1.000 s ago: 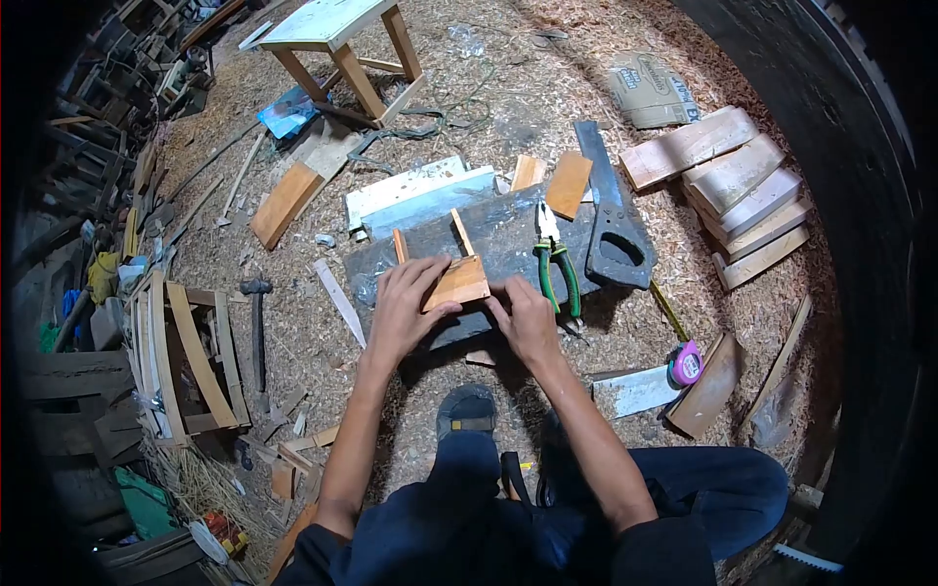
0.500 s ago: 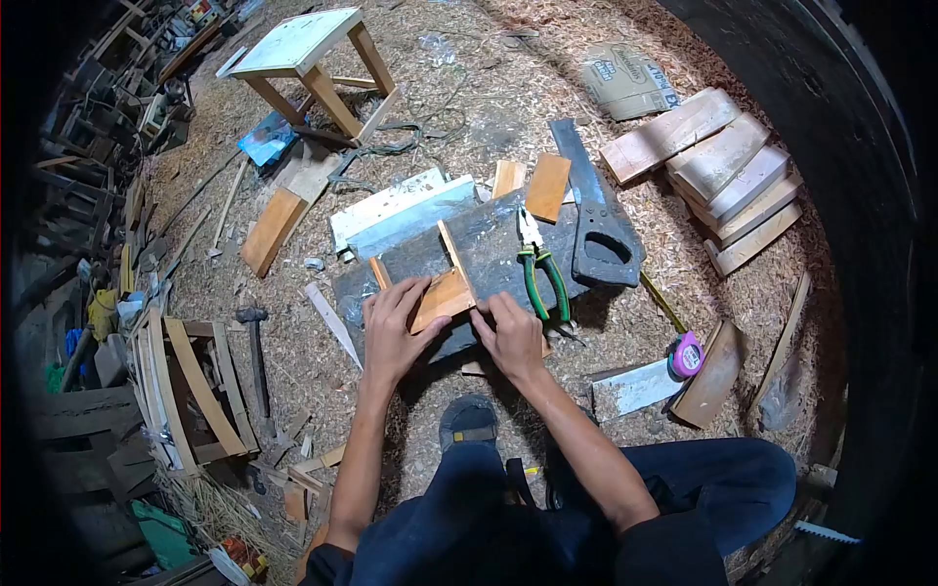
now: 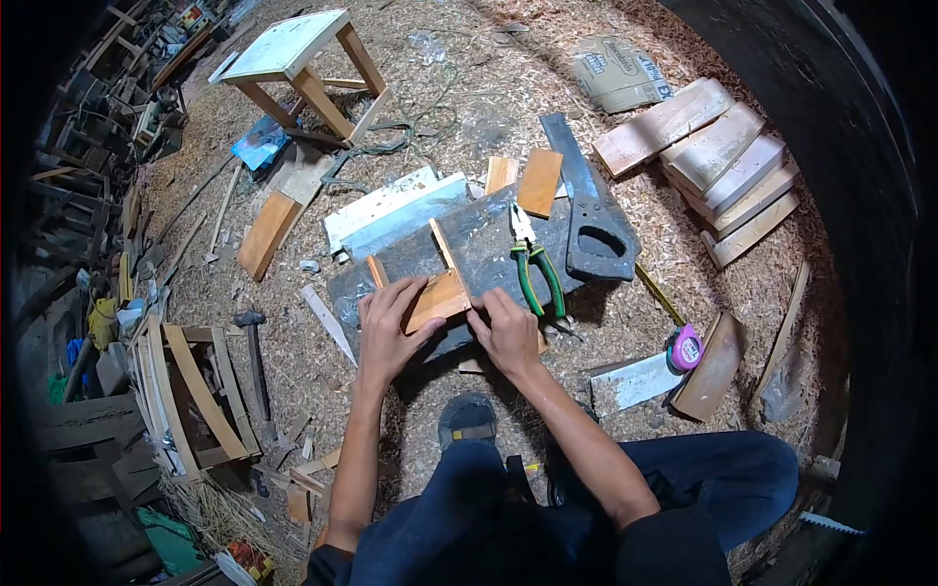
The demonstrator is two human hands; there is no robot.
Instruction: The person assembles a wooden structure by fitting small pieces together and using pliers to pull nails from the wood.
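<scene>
My left hand [image 3: 393,327] lies over the left side of a small wooden board [image 3: 442,300], thumb along its near edge, fingers wrapped over the top. At the board's right near corner, my right hand [image 3: 508,332] is closed, its thumb and fingertips pressed on the edge. Two thin wooden strips extend away from the board: a longer right strip [image 3: 443,244] and a left strip [image 3: 377,272], partly covered by my left hand. All this rests on a dark, worn work board [image 3: 489,239]. Pliers [image 3: 531,264] with green-black handles and a handsaw [image 3: 596,234] lie to the right.
Wood offcuts [image 3: 539,183] and pale painted boards [image 3: 401,220] lie at the far side. A pink tape measure [image 3: 686,348] sits right, below stacked planks [image 3: 718,146]. On the left are a hammer [image 3: 256,361] and a slatted wooden piece [image 3: 195,391]. A stool [image 3: 293,44] stands farther off among shavings.
The view has shifted slightly. Both hands keep nearly the same hold on the small wooden board, with no other visible movement of the things around it.
</scene>
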